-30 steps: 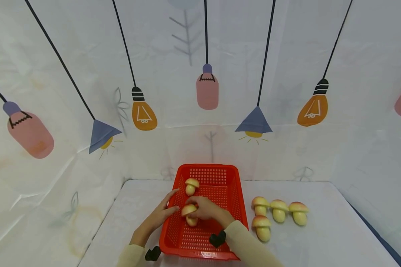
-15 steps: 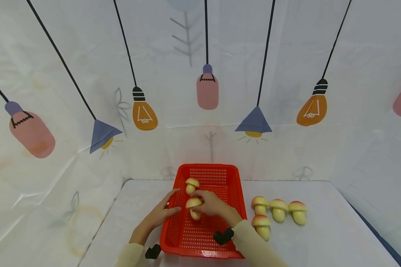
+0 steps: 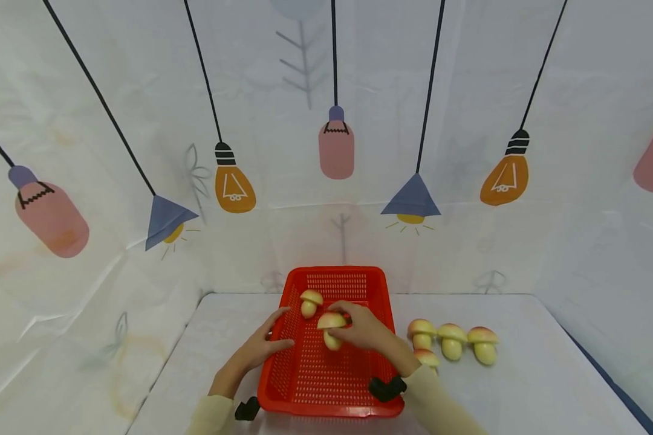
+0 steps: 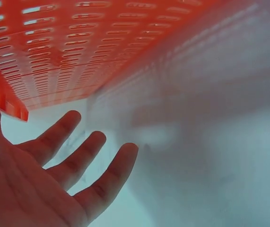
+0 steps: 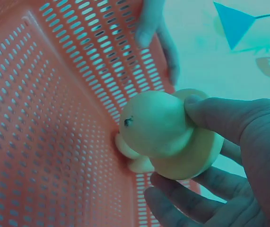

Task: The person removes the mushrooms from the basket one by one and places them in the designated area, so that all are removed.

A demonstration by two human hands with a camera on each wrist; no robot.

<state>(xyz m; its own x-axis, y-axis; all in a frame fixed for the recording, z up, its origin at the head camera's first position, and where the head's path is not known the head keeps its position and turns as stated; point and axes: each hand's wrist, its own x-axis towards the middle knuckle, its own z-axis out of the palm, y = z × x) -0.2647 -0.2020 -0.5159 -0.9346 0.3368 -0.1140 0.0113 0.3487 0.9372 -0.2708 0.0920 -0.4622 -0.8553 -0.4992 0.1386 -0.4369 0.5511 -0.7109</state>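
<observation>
In the head view my right hand (image 3: pixel 361 328) grips a toy mushroom (image 3: pixel 332 322) with a yellow stem and reddish cap, held over the red plastic basket (image 3: pixel 332 412). Up close in the right wrist view, the thumb and fingers pinch this mushroom (image 5: pixel 156 125) with its stem end facing the camera. A second mushroom (image 3: pixel 310 303) is inside the basket by its left wall. At the basket's left rim is my left hand (image 3: pixel 256 347), its fingers loosely spread; the left wrist view shows three fingertips (image 4: pixel 125 153) outside the wall and apart from it.
Right of the basket, several similar mushrooms (image 3: pixel 451 341) stand grouped on the white table (image 3: pixel 500 399); one is partly hidden by my right forearm. A white cloth (image 3: pixel 283 241) printed with lamps hangs behind the table.
My right hand has moved right and slightly away from me, carrying the mushroom from near the left wall to the basket's middle. The left hand has hardly moved.
</observation>
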